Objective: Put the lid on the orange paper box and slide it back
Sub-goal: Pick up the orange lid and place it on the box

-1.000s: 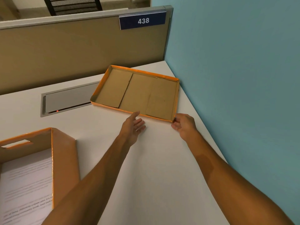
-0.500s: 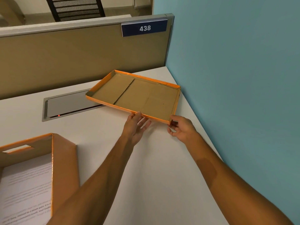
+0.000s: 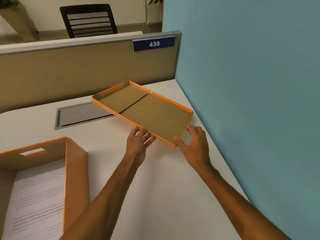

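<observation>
The orange lid (image 3: 147, 110) is upside down, brown inside facing up, lifted off the white desk and tilted. My left hand (image 3: 138, 144) holds its near long edge, fingers under it. My right hand (image 3: 194, 144) grips the near right corner with thumb and fingers on the rim. The open orange paper box (image 3: 76, 170) stands at the lower left with printed sheets (image 3: 38, 201) inside and a handle slot in its far wall.
A grey cable hatch (image 3: 81, 115) is set into the desk (image 3: 164, 187) under the lid's far end. A tan partition (image 3: 78, 71) with a "438" sign (image 3: 153, 43) backs the desk. A teal wall (image 3: 251, 101) borders the right side. A black chair (image 3: 89, 20) stands beyond.
The lid has come up off the desk and turned, its far end swinging left over the hatch. Both hands went from touching its near edge to holding it.
</observation>
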`<act>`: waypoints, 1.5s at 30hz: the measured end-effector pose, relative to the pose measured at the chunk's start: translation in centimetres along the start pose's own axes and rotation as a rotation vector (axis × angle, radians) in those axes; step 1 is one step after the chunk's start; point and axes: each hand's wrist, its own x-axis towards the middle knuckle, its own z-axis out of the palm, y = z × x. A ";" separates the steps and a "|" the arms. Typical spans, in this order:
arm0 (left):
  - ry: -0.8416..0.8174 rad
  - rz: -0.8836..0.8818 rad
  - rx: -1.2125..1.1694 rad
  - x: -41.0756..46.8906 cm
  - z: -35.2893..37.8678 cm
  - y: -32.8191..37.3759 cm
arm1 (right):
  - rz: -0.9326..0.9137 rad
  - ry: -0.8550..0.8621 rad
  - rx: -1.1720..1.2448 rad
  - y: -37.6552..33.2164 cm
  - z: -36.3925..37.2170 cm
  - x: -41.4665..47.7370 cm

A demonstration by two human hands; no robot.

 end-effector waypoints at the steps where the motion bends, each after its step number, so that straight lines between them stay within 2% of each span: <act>1: 0.008 0.017 0.006 -0.9 -0.1 0.0 | -0.115 -0.014 -0.057 -0.3 0.0 -0.9; 4: 0.018 0.080 0.031 -3.8 0.0 0.1 | -0.379 -0.029 -0.246 -1.3 0.5 -3.2; 7: 0.059 0.188 0.100 -7.2 0.4 0.3 | -0.484 -0.025 -0.315 -2.5 0.8 -5.0; 11: 0.132 0.346 0.228 -12.1 1.3 0.6 | -0.534 -0.020 -0.210 -4.0 0.2 -7.4; 18: 0.185 0.611 0.401 -21.2 2.3 2.4 | -0.531 0.080 0.159 -7.3 -4.4 -12.9; 21: 0.157 0.666 0.482 -22.4 3.1 3.2 | -0.412 0.054 0.286 -8.0 -6.0 -13.3; 25: 0.105 0.585 0.505 -23.7 1.6 4.2 | -0.227 0.002 0.462 -8.7 -8.7 -14.6; 31: 0.096 0.275 0.659 -23.6 -5.6 4.7 | 0.019 -0.193 0.967 -8.2 -10.9 -15.1; 34: 0.127 0.170 0.677 -24.0 -8.5 5.6 | 0.123 -0.268 1.143 -8.0 -11.1 -15.0; 39: 0.078 0.151 0.609 -25.1 -12.2 8.1 | 0.197 -0.383 1.249 -9.2 -10.2 -15.8; 45: 0.146 0.184 0.608 -26.6 -18.7 11.3 | 0.231 -0.509 1.255 -13.0 -7.7 -17.8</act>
